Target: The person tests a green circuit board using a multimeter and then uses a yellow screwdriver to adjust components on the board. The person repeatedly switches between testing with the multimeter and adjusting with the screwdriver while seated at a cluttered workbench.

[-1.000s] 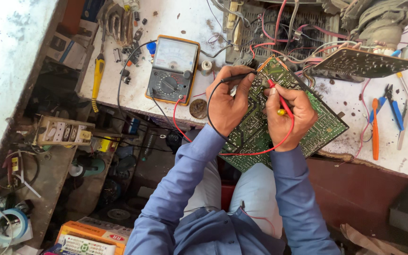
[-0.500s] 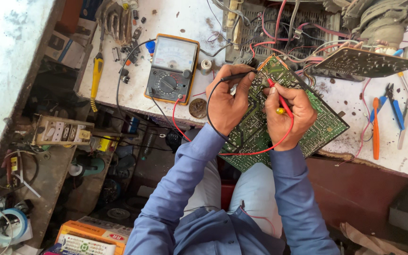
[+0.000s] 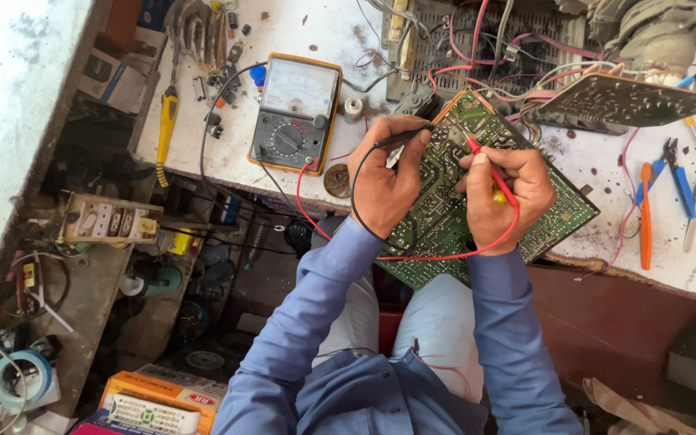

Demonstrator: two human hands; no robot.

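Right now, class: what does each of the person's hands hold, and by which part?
The left hand pinches the black probe along its shaft. The right hand grips the red probe mid-shaft like a pen, tip on the green circuit board.

Long blue shirt sleeves, pale trousers

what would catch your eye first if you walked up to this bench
The green circuit board at centre, tilted off the bench edge, with the left hand pressing a black probe and the right hand a red probe onto it. Left of it lies an orange-framed analog multimeter.
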